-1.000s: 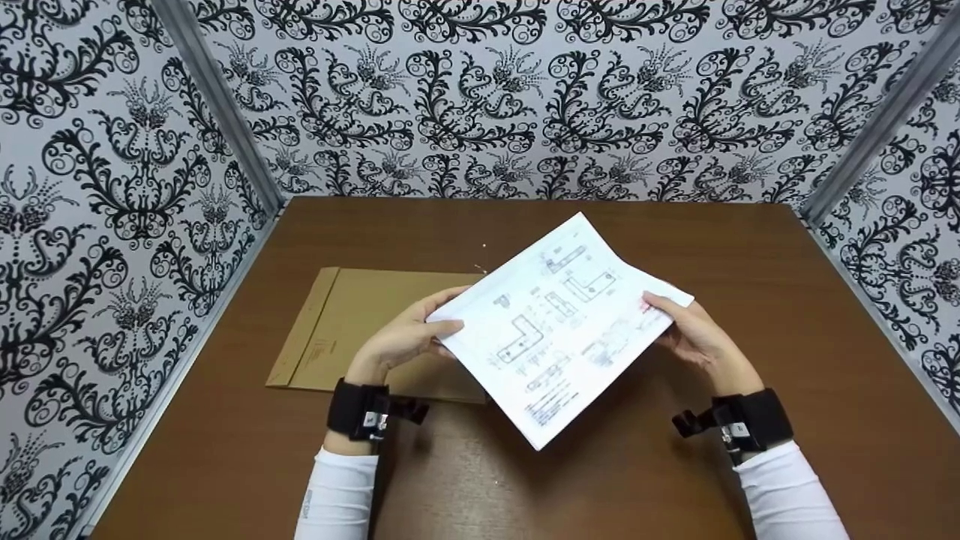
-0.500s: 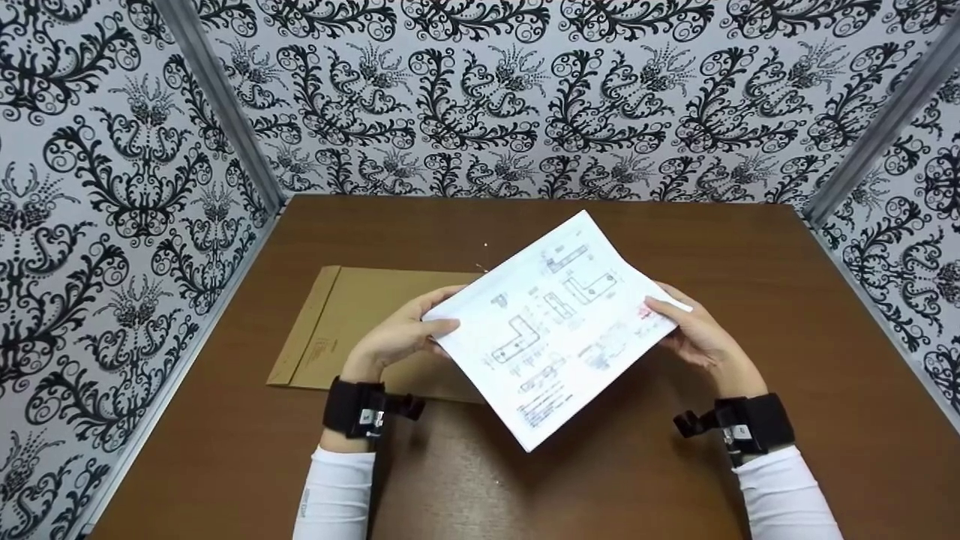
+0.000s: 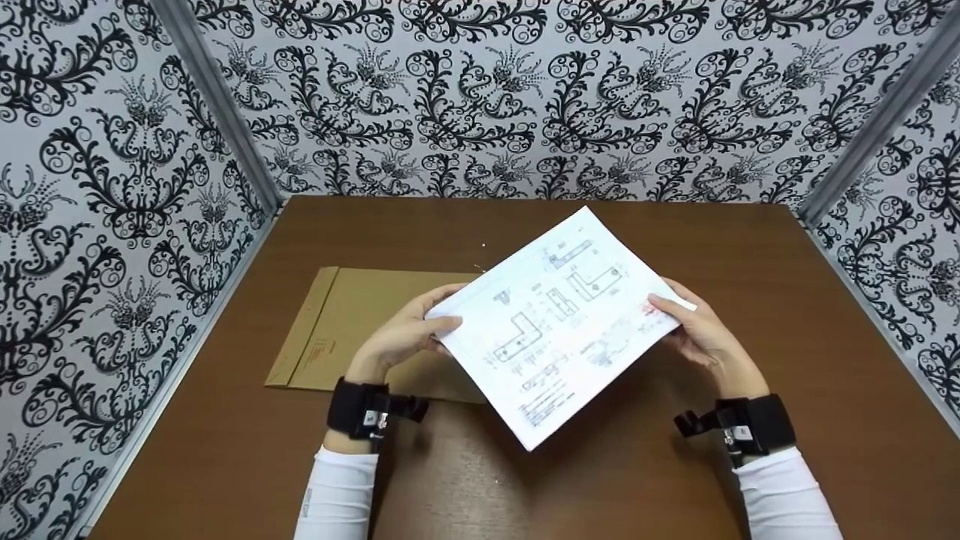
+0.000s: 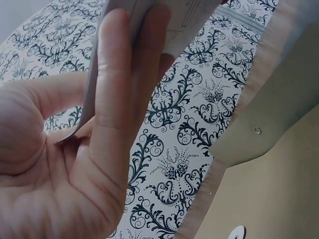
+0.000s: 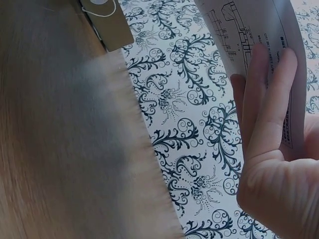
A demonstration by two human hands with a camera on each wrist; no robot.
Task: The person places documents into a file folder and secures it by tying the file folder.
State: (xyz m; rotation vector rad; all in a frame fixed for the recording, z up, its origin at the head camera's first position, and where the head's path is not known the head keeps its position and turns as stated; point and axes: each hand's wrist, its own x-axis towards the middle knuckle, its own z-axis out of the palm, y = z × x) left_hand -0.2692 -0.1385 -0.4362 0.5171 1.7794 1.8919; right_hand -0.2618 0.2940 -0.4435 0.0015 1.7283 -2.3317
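Observation:
Both hands hold a white stack of paper (image 3: 559, 322) printed with technical drawings, raised above the table and turned at a slant. At its left corner my left hand (image 3: 409, 330) pinches it, thumb on top and fingers underneath. My right hand (image 3: 697, 326) grips the right corner the same way, beside a red stamp mark. From below, the left wrist view shows the left fingers (image 4: 112, 74) flat against the underside of the paper (image 4: 174, 30). In the right wrist view the right fingers (image 5: 271, 104) support the printed underside of the paper (image 5: 244, 35).
A brown kraft envelope (image 3: 360, 315) lies on the wooden table (image 3: 787, 300), left of centre and partly behind the paper. Its flap (image 4: 269, 119) and a round white button (image 4: 238, 232) with string show in the wrist views. Patterned walls (image 3: 480, 97) enclose the table on three sides.
The paper stays between both hands. It has tilted very slightly, its lower corner shifting a little left and its right edge flattening. The envelope has not moved.

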